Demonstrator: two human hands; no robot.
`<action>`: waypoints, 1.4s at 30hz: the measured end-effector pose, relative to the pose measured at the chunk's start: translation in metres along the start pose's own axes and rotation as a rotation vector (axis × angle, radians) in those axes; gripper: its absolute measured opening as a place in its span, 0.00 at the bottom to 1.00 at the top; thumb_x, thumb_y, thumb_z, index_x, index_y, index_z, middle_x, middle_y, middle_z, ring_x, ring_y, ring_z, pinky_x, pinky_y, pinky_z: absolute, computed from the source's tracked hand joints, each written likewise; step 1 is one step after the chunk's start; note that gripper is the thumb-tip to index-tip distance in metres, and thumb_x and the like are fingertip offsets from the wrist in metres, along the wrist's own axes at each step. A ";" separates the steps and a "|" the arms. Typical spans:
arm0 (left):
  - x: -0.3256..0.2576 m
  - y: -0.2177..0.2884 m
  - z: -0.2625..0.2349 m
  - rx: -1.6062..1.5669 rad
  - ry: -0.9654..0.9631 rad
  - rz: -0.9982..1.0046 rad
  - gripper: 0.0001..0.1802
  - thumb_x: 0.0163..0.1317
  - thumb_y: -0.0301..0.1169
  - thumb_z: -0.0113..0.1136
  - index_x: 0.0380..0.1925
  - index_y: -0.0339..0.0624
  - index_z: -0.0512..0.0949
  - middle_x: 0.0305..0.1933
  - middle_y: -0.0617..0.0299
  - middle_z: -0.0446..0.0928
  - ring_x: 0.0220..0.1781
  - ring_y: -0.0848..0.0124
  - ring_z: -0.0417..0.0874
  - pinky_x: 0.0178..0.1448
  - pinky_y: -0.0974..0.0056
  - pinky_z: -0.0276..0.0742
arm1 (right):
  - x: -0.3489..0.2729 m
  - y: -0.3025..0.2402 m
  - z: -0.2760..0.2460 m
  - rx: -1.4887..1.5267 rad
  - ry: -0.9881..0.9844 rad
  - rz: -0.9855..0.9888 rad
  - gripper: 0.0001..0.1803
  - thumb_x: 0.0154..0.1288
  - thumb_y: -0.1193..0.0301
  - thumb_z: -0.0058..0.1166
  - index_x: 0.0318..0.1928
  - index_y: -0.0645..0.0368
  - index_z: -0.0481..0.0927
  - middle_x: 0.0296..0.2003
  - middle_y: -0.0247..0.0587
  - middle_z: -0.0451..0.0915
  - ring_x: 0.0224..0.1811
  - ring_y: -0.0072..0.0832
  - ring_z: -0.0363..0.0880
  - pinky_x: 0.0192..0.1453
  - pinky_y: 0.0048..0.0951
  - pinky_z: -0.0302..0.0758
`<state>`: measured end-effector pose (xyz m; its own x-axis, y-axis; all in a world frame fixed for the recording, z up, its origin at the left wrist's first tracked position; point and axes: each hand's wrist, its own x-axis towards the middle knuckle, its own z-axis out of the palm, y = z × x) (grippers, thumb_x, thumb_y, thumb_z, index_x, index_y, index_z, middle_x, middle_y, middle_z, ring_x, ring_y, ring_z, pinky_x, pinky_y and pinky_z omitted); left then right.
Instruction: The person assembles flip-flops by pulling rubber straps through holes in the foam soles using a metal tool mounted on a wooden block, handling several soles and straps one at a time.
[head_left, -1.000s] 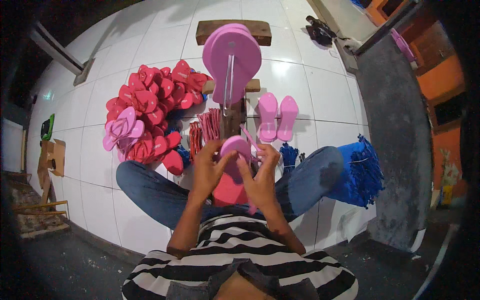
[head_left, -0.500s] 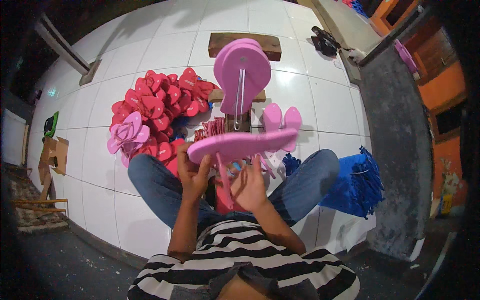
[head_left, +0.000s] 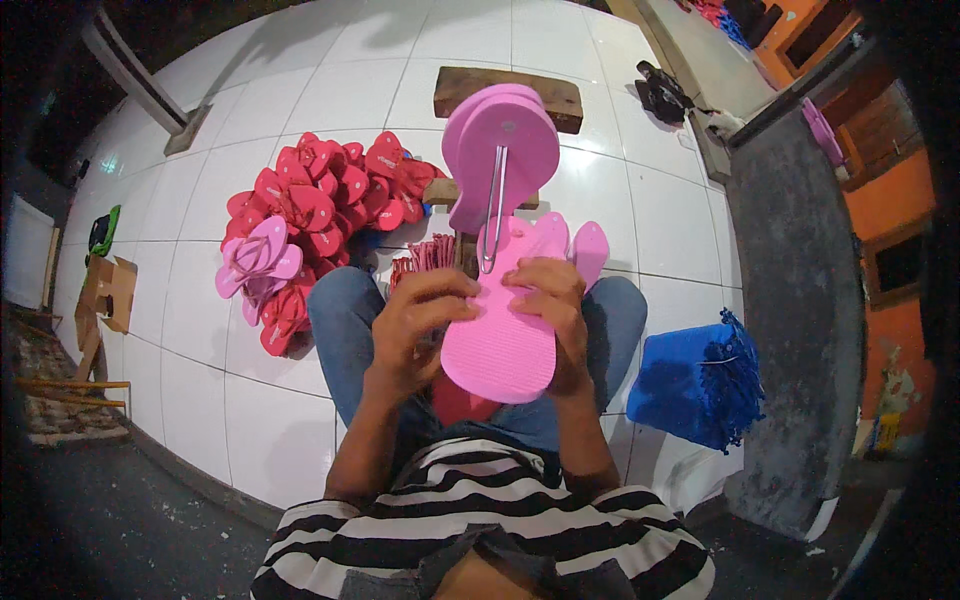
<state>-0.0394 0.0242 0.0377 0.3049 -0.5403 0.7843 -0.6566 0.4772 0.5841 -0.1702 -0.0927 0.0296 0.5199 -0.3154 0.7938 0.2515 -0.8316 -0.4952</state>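
Both my hands hold a pink flip-flop (head_left: 497, 350) in front of me, its ribbed face turned toward me and its rounded end lowest. My left hand (head_left: 425, 320) grips the left edge, fingers curled over it. Around the right edge wraps my right hand (head_left: 556, 310), fingertips on the ribbed face. No strap shows on this side. Just beyond the hands, a thin metal prong (head_left: 494, 215) slants down from stacked pink soles (head_left: 508, 150) and overlaps the flip-flop's upper left edge in view; I cannot tell if they touch.
Red flip-flops (head_left: 310, 210) lie heaped at the left, with pink flip-flops (head_left: 265, 258) on the near side. Dark red straps (head_left: 432, 253) stand beyond my left hand. A blue stack (head_left: 680, 380) sits right of my knee. Behind the soles lies a wooden block (head_left: 562, 105).
The flip-flop has been swung from edge-on, strap hanging below, to ribbed face toward me. My right hand has risen to its right edge. My knees have drawn inward.
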 end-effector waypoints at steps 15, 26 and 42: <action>0.043 0.018 -0.009 -0.175 0.031 -0.490 0.13 0.50 0.20 0.65 0.37 0.37 0.78 0.36 0.57 0.76 0.37 0.72 0.79 0.36 0.69 0.75 | 0.017 -0.022 0.006 0.019 0.050 0.402 0.21 0.56 0.80 0.53 0.52 0.63 0.67 0.48 0.50 0.67 0.54 0.39 0.70 0.56 0.37 0.67; 0.091 -0.062 0.022 -0.145 0.206 -0.589 0.13 0.55 0.29 0.67 0.28 0.41 0.70 0.22 0.70 0.69 0.26 0.84 0.70 0.29 0.75 0.67 | 0.051 0.063 0.040 -0.286 0.410 0.600 0.54 0.49 0.64 0.70 0.67 0.57 0.44 0.61 0.53 0.55 0.59 0.42 0.60 0.59 0.42 0.61; -0.102 -0.060 0.029 -0.123 -0.231 -0.839 0.12 0.60 0.28 0.58 0.44 0.37 0.73 0.37 0.61 0.77 0.33 0.78 0.74 0.35 0.71 0.69 | -0.103 0.028 0.062 0.140 -0.045 0.916 0.16 0.63 0.68 0.55 0.46 0.68 0.76 0.40 0.52 0.76 0.42 0.42 0.77 0.48 0.36 0.72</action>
<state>-0.0512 0.0310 -0.0831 0.4974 -0.8669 0.0323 -0.1959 -0.0760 0.9777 -0.1661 -0.0551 -0.0885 0.5950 -0.8016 0.0587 -0.1788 -0.2032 -0.9627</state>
